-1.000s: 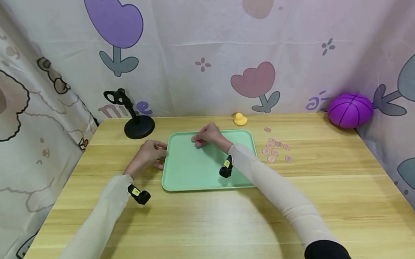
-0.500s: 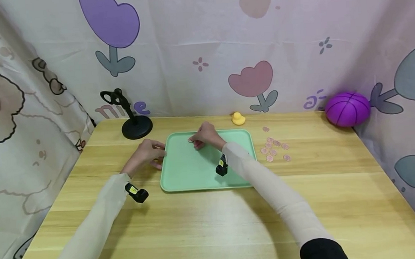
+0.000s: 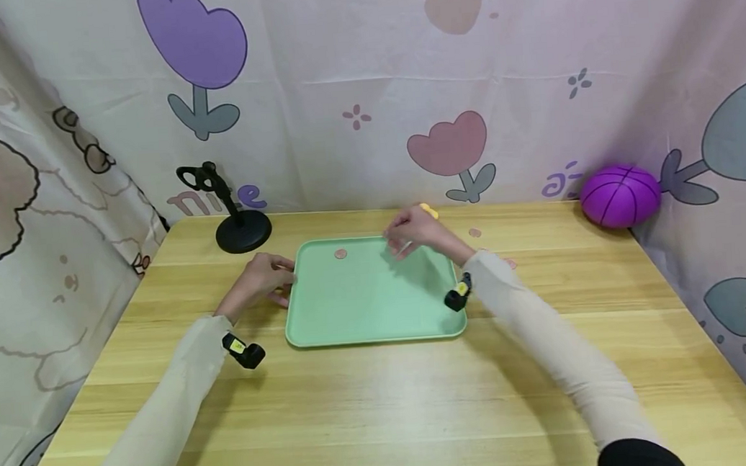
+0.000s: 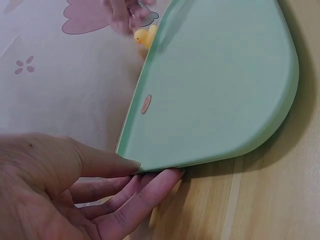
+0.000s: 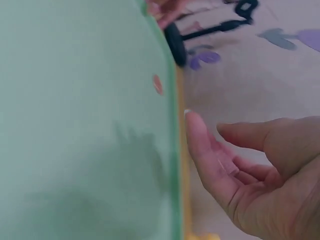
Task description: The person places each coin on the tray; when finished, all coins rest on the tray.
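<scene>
A small copper-coloured coin (image 3: 340,253) lies flat on the green tray (image 3: 365,306), near its far left corner. My left hand (image 3: 260,277) holds the tray's left edge; in the left wrist view its thumb (image 4: 107,162) rests on the rim and the fingers go underneath. Above the right part of the tray is my right hand (image 3: 420,230), apart from the coin. Thumb and forefinger stand apart in the right wrist view, the other fingers loosely bent, with nothing seen between them. More coins (image 3: 475,232) lie right of the tray, mostly hidden by the right arm.
Behind the right hand a yellow toy duck (image 3: 432,212) is partly covered. A black stand (image 3: 243,231) is at the back left of the wooden table (image 3: 372,406). At the back right sits a purple ball (image 3: 620,196). A printed curtain (image 3: 311,86) hangs behind.
My right hand has let go of the coin, which now lies on the tray, and has moved right across the tray toward the duck. The left hand stays at the tray's edge.
</scene>
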Motion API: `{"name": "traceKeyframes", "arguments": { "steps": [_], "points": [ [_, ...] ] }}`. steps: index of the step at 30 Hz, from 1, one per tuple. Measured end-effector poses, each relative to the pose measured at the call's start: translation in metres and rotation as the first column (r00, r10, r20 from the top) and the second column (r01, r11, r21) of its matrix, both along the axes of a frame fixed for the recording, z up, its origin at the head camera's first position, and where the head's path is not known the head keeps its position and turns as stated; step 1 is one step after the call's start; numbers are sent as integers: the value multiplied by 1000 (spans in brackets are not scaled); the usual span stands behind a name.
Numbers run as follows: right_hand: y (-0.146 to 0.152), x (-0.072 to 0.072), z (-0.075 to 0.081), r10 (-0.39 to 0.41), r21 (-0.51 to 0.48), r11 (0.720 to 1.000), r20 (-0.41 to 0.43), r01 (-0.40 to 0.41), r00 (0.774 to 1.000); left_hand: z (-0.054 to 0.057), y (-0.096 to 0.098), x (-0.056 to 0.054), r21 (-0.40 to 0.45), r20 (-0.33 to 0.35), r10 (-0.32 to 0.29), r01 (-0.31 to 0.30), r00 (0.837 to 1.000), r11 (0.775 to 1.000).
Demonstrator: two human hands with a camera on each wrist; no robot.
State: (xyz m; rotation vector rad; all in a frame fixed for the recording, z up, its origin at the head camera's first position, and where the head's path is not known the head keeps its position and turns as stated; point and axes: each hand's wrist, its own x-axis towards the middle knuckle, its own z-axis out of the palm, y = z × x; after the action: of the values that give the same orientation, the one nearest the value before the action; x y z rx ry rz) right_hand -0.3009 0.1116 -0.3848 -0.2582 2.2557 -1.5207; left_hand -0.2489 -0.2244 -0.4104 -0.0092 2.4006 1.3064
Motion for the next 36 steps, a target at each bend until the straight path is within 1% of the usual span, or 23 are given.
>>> {"name": "traceKeyframes", "arguments": {
  "steps": [3,6,8,11,15,18,20,22,24,26,29,32,36],
  "points": [
    [34,5,6,-16,15,1000,-55,16,998,0,1,0,-3,-10,2,-2,1000,1000],
    [71,9,5,-42,92,994,-136,54,990,-2,2,0,-10,-14,7,-7,1000,1000],
    [97,13,3,-58,160,983,-197,90,979,-3,3,0,-11,-10,11,-11,1000,1000],
    [134,19,-2,-74,252,957,-270,145,960,-7,3,-1,-3,-6,11,-11,1000,1000],
    [173,25,-5,-64,333,927,-318,174,946,-8,3,0,6,-15,12,-11,1000,1000],
    [194,28,-6,-9,383,914,-320,137,947,-6,2,0,3,-25,19,-19,1000,1000],
    [204,30,-8,46,413,907,-301,87,953,-4,2,0,0,-23,19,-19,1000,1000],
    [211,33,-11,101,425,905,-264,22,959,-2,1,0,0,-19,17,-17,1000,1000],
    [214,37,-15,137,426,904,-235,-24,962,-2,0,-1,1,-14,11,-11,1000,1000],
    [216,39,-20,152,412,910,-216,-51,965,-1,-1,-1,-2,-15,5,-5,1000,1000],
    [215,42,-26,152,411,910,-218,-51,964,-2,0,-1,-15,-12,1,-1,1000,1000],
    [213,43,-30,142,439,898,-229,-29,963,-2,2,-2,-14,-3,-1,1,1000,1000],
    [212,43,-33,118,471,882,-239,9,964,-3,8,-4,7,-4,-2,2,1000,1000]
  ]
}}
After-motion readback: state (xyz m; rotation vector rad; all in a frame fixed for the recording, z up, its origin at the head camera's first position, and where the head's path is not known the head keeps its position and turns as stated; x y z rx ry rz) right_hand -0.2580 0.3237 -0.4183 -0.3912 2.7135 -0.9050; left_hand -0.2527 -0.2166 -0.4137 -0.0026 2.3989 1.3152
